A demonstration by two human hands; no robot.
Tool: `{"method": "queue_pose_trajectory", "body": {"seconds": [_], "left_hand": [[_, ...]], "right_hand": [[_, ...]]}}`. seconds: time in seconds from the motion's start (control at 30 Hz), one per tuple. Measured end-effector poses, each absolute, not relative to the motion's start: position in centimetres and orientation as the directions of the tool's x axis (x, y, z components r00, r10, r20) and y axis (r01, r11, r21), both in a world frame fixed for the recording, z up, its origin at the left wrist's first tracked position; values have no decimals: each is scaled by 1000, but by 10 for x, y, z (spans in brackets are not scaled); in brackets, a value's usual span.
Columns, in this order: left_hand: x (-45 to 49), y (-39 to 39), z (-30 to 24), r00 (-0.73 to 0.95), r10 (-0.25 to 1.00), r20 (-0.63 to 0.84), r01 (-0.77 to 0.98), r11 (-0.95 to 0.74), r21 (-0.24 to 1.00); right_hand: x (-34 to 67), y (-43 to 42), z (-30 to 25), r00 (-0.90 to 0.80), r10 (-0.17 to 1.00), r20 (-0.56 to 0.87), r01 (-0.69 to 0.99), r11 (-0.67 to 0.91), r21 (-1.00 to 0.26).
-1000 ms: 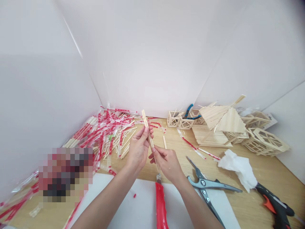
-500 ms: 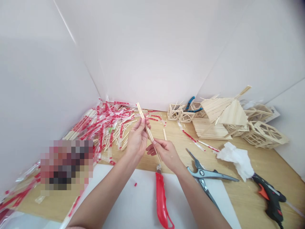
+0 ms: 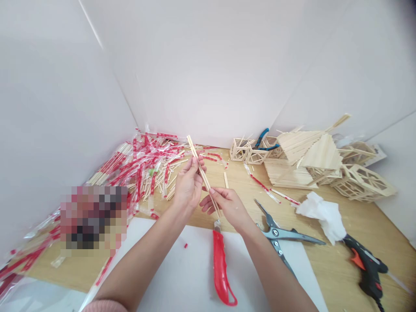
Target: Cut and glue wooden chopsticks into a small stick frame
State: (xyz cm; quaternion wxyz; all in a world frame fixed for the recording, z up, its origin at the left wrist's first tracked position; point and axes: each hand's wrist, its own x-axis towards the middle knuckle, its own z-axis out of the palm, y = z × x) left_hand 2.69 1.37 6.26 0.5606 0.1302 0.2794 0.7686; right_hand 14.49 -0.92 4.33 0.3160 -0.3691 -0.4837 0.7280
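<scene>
Sticks (image 3: 203, 177) lean further left than earlier; left hand (image 3: 190, 182), right hand (image 3: 227, 208) pinch them; loosened grip could scatter them.

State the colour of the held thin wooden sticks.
Thin wooden sticks: pale beige, best in head view.

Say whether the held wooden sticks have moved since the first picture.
Yes: the upper end of the held wooden sticks has tipped slightly left, against the short stick pair on the tabletop.

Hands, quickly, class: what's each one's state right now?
Left hand: closed, holding the wooden chopsticks higher up.
Right hand: closed, holding the same chopsticks lower down.
</scene>
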Motion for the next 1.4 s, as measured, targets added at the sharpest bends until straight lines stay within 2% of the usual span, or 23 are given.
{"method": "queue_pose_trajectory", "body": {"seconds": [0.27, 0.63, 0.93, 1.2, 1.4], "left_hand": [[23, 16, 61, -334, 939, -83, -796, -234, 559], [22, 16, 67, -319, 946, -59, -822, -245, 513], [23, 16, 65, -296, 955, -30, -827, -240, 508], [26, 12, 68, -292, 955, -48, -812, -221, 540], [27, 11, 68, -283, 959, -22, -810, -226, 542]], "right_hand": [[142, -8, 37, -523, 840, -147, -83, -221, -972], [143, -14, 35, -525, 850, -48, 27, -40, -999], [145, -10, 35, -522, 851, -64, 5, -72, -997], [147, -7, 39, -526, 839, -142, -18, -178, -984], [148, -6, 40, -506, 854, -119, -11, -144, -990]]}}
